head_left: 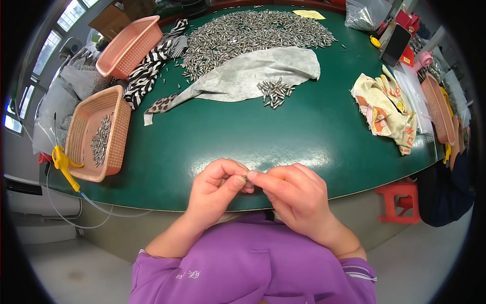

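Close to the table's near edge, my left hand (217, 187) pinches a small metal part (245, 178) between thumb and fingers. My right hand (296, 195) meets it there, thumb and forefinger pressed together at the same part. Most of the part is hidden by the fingertips. Ahead of my hands a small heap of silvery metal pins (276, 92) lies on the edge of a pale grey cloth (230, 81). Behind the cloth spreads a large pile of similar pins (253, 33).
Left, a pink basket (121, 137) holds metal pins beside another pink basket (129, 45), a zebra-striped cloth (147, 76) and a yellow air gun (65, 164). Right lie a patterned yellow cloth (379, 109) and a phone (395, 45). A red stool (398, 202) stands below.
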Action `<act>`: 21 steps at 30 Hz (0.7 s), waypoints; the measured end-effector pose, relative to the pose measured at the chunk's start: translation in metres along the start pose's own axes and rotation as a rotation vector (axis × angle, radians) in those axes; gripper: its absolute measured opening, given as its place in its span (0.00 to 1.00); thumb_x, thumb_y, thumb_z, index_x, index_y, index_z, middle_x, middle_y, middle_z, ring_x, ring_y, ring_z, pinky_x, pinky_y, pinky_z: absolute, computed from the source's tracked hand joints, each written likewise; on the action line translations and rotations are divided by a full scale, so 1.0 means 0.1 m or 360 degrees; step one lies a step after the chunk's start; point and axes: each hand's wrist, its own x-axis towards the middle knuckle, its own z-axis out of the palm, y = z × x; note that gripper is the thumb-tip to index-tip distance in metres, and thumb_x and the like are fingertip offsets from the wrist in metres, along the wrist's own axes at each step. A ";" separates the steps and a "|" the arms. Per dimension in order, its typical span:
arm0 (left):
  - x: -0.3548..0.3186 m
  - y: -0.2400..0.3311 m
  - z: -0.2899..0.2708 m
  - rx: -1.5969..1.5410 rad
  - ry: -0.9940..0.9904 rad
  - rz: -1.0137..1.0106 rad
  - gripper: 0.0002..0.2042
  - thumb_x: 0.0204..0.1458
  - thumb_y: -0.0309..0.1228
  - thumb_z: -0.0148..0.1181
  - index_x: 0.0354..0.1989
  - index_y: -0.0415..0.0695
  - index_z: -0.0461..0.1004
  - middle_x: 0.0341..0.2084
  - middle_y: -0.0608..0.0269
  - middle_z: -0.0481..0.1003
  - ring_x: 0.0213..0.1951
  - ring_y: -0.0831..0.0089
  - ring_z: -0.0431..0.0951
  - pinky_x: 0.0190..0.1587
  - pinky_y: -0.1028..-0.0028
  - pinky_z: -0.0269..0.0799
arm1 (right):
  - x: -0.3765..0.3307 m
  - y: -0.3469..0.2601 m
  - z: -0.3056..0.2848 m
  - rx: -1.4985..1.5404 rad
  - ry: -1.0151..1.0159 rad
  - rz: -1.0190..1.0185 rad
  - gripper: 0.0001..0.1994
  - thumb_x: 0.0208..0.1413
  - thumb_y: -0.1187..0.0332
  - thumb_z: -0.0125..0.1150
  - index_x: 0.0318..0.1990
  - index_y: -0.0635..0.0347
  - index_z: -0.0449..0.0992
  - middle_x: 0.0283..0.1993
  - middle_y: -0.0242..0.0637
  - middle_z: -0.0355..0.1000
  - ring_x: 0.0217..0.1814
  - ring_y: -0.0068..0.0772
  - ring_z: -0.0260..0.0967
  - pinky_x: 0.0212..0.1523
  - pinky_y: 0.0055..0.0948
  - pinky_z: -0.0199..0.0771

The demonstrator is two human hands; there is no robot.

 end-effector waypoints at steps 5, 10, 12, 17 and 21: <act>-0.01 0.03 0.03 0.0048 0.0008 -0.0030 0.04 0.63 0.25 0.54 0.42 0.39 0.71 0.38 0.61 0.75 0.40 0.75 0.76 0.46 0.74 0.75 | 0.01 -0.02 0.00 -0.0160 -0.0030 -0.0029 0.21 0.45 0.73 0.63 0.50 0.44 0.80 0.35 0.31 0.71 0.31 0.32 0.69 0.32 0.30 0.70; 0.01 0.03 -0.01 0.0035 -0.0102 -0.0018 0.03 0.62 0.25 0.54 0.41 0.39 0.71 0.37 0.60 0.74 0.39 0.74 0.76 0.45 0.74 0.74 | 0.00 0.14 0.05 -0.0531 0.0173 -0.0015 0.24 0.41 0.72 0.64 0.51 0.42 0.80 0.38 0.30 0.70 0.35 0.34 0.68 0.34 0.33 0.67; 0.02 0.02 -0.01 -0.0031 -0.0117 0.0013 0.03 0.62 0.25 0.54 0.40 0.39 0.71 0.37 0.59 0.74 0.39 0.72 0.76 0.45 0.73 0.74 | -0.01 0.17 0.03 -0.0512 0.0239 -0.0031 0.25 0.41 0.72 0.64 0.52 0.42 0.80 0.37 0.30 0.70 0.35 0.34 0.67 0.34 0.33 0.67; 0.04 0.02 -0.01 -0.0101 -0.0114 0.0043 0.03 0.61 0.25 0.55 0.40 0.39 0.71 0.37 0.58 0.74 0.40 0.71 0.75 0.46 0.72 0.74 | 0.04 0.11 -0.02 -0.0410 0.0329 0.0098 0.17 0.42 0.70 0.69 0.44 0.51 0.80 0.33 0.30 0.69 0.31 0.34 0.67 0.30 0.32 0.67; 0.03 0.03 0.00 -0.0135 -0.0077 0.0047 0.03 0.61 0.24 0.56 0.40 0.39 0.70 0.37 0.58 0.74 0.41 0.71 0.75 0.47 0.71 0.73 | -0.01 0.18 -0.05 -0.0447 0.0186 0.0129 0.12 0.42 0.68 0.71 0.36 0.54 0.77 0.29 0.30 0.69 0.29 0.35 0.67 0.27 0.32 0.66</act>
